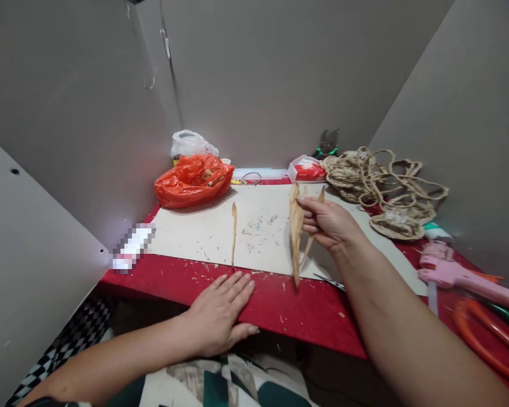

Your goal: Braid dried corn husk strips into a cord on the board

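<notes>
Head view: I look down and forward at a red-covered table set in a grey corner.
Lap: patterned cloth in green, white and beige lies nearest me, below the table edge.
Left hand: my left hand (pixel 220 316) lies flat, palm down, fingers spread a little, on the near red edge of the table (pixel 280 305); it holds nothing.
Right hand: my right hand (pixel 328 221) is raised above the board, fingers and thumb pressed together, pinching a bunch of dried leaf strips (pixel 297 232).
Strips in hand: the bunch hangs nearly upright, tips pointing down toward the red cloth, upper ends fanning out above my fingers.
Scissors: a pair of small scissors (pixel 328 281) shows partly, just under my right forearm.
Work board: a pale board (pixel 212 226) covers the middle of the table, dusted with small fibre scraps.
Single strip: one thin dried strip (pixel 233 233) lies lengthwise on the board, beyond my left hand, well apart from the bunch.
Right side: a pink plastic tool (pixel 458 274) and orange hoops (pixel 483 339) lie on the red cloth.
Woven work: a small woven oval piece (pixel 396 224) sits beside a heap of braided cord (pixel 373 175) at the far right.
Far edge: an orange plastic bag (pixel 193 180) rests at the far left of the board, a white bag (pixel 190 142) behind it, a red-and-white packet (pixel 306 168) toward the middle.
Pliers: green-handled pliers (pixel 327 144) lean against the back wall.
Room: plain grey panels close in on the left, back and right; a checkered floor (pixel 74 339) shows lower left.
</notes>
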`<state>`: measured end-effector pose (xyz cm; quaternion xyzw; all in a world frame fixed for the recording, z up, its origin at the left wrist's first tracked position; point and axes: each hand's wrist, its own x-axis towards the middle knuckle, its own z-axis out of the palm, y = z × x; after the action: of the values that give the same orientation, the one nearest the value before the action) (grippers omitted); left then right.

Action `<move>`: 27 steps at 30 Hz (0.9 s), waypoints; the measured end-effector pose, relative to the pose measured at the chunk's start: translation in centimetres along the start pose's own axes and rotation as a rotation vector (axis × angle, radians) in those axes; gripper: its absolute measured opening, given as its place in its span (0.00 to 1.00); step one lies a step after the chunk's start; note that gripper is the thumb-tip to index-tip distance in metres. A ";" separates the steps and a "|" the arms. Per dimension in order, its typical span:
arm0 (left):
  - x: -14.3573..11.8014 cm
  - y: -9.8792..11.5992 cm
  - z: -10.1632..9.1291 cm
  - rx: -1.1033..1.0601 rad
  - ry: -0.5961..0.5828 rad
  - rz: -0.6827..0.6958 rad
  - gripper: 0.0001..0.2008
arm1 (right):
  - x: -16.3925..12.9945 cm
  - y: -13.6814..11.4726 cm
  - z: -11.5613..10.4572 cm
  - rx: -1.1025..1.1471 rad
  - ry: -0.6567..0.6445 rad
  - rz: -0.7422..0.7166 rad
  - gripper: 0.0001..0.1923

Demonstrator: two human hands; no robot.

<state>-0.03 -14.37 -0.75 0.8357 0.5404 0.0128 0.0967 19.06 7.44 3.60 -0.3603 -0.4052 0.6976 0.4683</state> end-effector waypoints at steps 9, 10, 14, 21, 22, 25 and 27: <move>-13.2 -3.8 -0.4 0.252 0.247 -0.571 0.31 | 0.1 0.7 0.4 -0.044 -0.005 0.036 0.15; -14.2 -3.7 -1.1 0.232 0.236 -0.649 0.26 | 0.1 0.7 0.4 -0.043 -0.009 0.033 0.14; -12.0 -3.9 -3.7 0.073 0.245 -0.670 0.22 | 0.0 0.9 0.6 -0.040 -0.038 0.030 0.14; 1.0 -9.4 -3.0 -0.077 0.195 -0.309 0.32 | -0.2 0.9 0.7 -0.059 -0.030 0.040 0.15; 1.3 -9.4 -2.7 -0.098 0.158 -0.231 0.32 | -0.1 0.9 0.7 -0.066 -0.030 0.036 0.16; -0.7 -7.7 -2.3 -0.131 0.085 -0.025 0.32 | 0.0 1.0 0.6 -0.084 -0.043 0.035 0.16; -3.4 -5.9 -2.2 -0.140 0.038 0.033 0.33 | -0.1 1.2 0.7 -0.113 -0.056 0.012 0.15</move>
<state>-7.00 -14.80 0.66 0.8354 0.5259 0.0680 0.1446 18.07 6.92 2.81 -0.3688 -0.4547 0.6864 0.4313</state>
